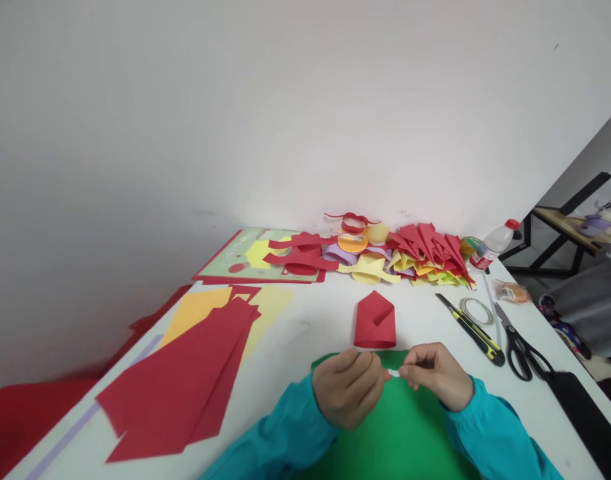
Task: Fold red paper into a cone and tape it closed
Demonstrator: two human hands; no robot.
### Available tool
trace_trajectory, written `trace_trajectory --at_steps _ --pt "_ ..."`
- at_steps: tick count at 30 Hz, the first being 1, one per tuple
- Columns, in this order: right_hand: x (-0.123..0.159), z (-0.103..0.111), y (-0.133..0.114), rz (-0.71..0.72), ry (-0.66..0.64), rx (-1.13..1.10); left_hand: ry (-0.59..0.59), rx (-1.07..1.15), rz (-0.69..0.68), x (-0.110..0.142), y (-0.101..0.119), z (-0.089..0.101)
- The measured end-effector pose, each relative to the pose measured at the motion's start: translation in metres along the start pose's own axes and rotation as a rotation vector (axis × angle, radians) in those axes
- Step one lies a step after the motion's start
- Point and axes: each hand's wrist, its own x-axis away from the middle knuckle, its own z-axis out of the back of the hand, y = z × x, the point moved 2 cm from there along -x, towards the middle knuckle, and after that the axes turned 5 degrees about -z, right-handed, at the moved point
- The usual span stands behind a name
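Observation:
My left hand [348, 387] and my right hand [435, 373] are close together over a green paper sheet [400, 433] at the table's near edge. Both are pinched on a small white strip [394, 372] that runs between their fingertips; it looks like tape, though it is too small to be sure. Both sleeves are teal. Just beyond the hands a folded red paper piece [375, 321] stands on the white table [305, 327].
Red and yellow paper sheets [185, 380] lie to the left. A pile of folded coloured paper pieces [385, 253] sits by the wall. To the right are a utility knife [472, 330], a tape roll [476, 311], scissors [518, 343] and a plastic bottle [492, 245].

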Motion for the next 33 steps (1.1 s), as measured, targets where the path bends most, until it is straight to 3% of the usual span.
trace_trajectory --at_steps 3,6,9,10,12,15,16,19,24,27,30,33 --pt "-0.002 0.0 0.005 0.021 0.039 0.014 -0.061 -0.033 -0.06 0.0 -0.009 -0.002" --pt "-0.003 0.003 0.009 0.052 0.082 0.024 -0.071 0.094 -0.182 0.0 -0.025 -0.003" --pt "-0.006 0.013 0.01 0.131 0.203 0.033 0.014 0.311 -0.086 -0.001 -0.036 -0.002" --pt "-0.008 0.018 0.01 0.169 0.266 0.036 0.049 0.407 0.035 0.0 -0.038 -0.002" --pt "-0.014 0.027 0.01 0.255 0.388 0.051 0.097 0.658 0.408 0.003 -0.036 -0.009" --pt "-0.029 0.031 0.016 0.366 0.472 0.083 0.11 1.127 1.199 0.011 -0.023 -0.032" --pt "-0.035 0.03 0.019 0.396 0.474 0.105 0.152 1.26 1.403 0.013 -0.018 -0.041" --pt "-0.048 0.02 0.026 0.505 0.503 0.235 0.409 1.49 1.749 0.008 -0.009 -0.06" --pt "-0.054 0.002 0.03 0.777 0.552 0.478 0.64 1.59 1.88 -0.004 -0.011 -0.073" --pt "-0.051 -0.001 0.031 0.89 0.589 0.514 0.672 1.569 1.898 -0.004 -0.012 -0.075" --pt "-0.047 -0.001 0.033 0.929 0.617 0.498 0.666 1.548 1.888 -0.001 -0.014 -0.075" --pt "-0.044 -0.003 0.035 0.871 0.616 0.426 0.659 1.548 1.804 0.0 -0.016 -0.071"
